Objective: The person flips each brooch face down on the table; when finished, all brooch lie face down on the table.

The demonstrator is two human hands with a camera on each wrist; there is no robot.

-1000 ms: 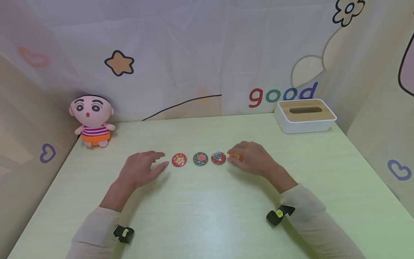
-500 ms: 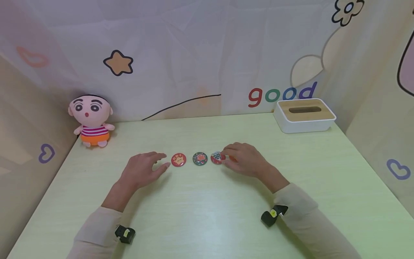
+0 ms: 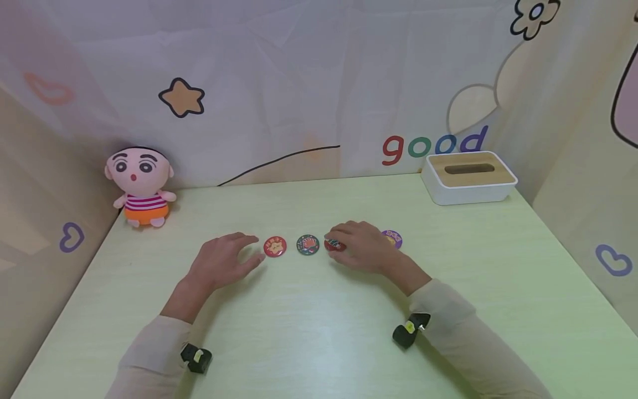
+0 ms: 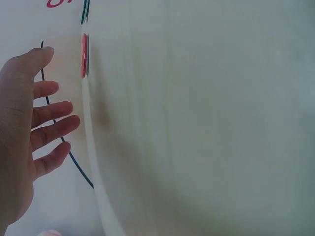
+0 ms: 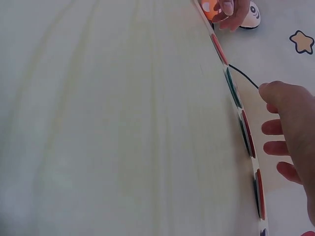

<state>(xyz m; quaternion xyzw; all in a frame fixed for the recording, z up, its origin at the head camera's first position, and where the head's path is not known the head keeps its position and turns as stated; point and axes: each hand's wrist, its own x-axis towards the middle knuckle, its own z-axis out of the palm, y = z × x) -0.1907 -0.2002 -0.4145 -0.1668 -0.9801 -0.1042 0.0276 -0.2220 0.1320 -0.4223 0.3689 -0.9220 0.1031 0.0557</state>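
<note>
Several round button badges lie in a row on the light tabletop. In the head view there is a red badge (image 3: 275,246) with a yellow figure, a green badge (image 3: 308,244), a red-and-dark badge (image 3: 335,245) and a purple badge (image 3: 392,239). My left hand (image 3: 225,259) hovers just left of the red badge, thumb and fingers spread apart, holding nothing. My right hand (image 3: 363,246) is over the red-and-dark badge, partly covering it. In the right wrist view its fingers sit apart from the badges, and an orange-red badge (image 5: 261,194), hidden in the head view, shows.
A plush doll (image 3: 144,185) in a striped top sits at the back left. At the back right stands a white tissue box (image 3: 471,191) with a wood-coloured lid. A printed cloth backdrop (image 3: 279,94) closes off the table's rear.
My right hand has moved left, from the orange badge to over the red-and-dark badge, uncovering the purple one. My left hand has edged slightly right. The visible badges stay in their row.
</note>
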